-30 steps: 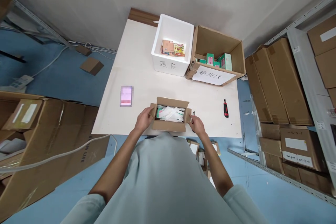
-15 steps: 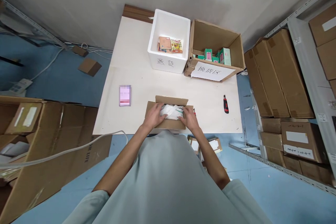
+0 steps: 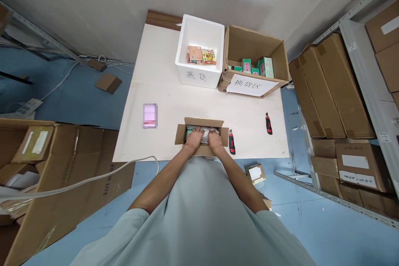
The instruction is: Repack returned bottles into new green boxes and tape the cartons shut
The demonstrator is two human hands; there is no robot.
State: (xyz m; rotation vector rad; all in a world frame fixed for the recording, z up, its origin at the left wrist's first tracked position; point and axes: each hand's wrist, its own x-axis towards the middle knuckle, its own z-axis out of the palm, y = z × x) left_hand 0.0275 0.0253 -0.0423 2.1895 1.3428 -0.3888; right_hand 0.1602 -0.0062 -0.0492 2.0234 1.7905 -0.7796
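Note:
A small open cardboard box (image 3: 204,122) stands at the near edge of the white table, its flaps folded out. Inside lies crumpled white plastic wrapping (image 3: 205,136), with something green at the left end. My left hand (image 3: 193,138) reaches into the box with its fingers curled on the wrapping. Close beside it, my right hand (image 3: 215,140) is also in the box, fingers bent down against the wrapping's right part. Just right of the box lies a red and black utility knife (image 3: 232,142).
White foam box (image 3: 199,75) with booklets and a carton (image 3: 254,85) of green boxes stand at the table's back. A second knife (image 3: 268,124) lies right, a blurred pink rectangle (image 3: 150,116) left. Large carton (image 3: 71,170) at left; shelves of boxes (image 3: 344,87) at right.
Both hands have moved inward from the box's ends, closer together and down onto the wrapping. Green now shows at the left end, and the knife beside the box is uncovered.

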